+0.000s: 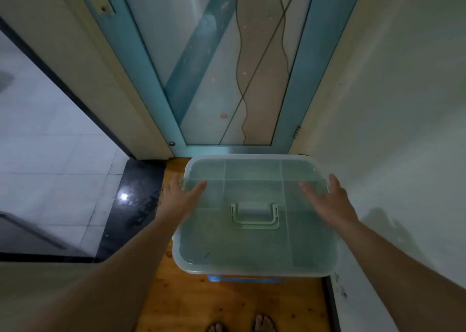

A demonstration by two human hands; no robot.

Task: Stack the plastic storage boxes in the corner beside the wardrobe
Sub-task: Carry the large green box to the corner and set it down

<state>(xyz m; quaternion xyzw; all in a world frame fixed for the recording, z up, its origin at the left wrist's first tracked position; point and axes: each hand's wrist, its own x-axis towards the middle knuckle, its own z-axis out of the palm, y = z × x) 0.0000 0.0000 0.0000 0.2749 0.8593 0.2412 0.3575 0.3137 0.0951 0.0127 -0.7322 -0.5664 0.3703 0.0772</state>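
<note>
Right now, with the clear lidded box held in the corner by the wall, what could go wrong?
The left hand and right hand hold the clear box only at its far side rims, so the near end could dip or slip. Only a blue edge of whatever lies beneath shows, so the stack may sit offset and slide. The feet stand just in front if it drops.
</note>
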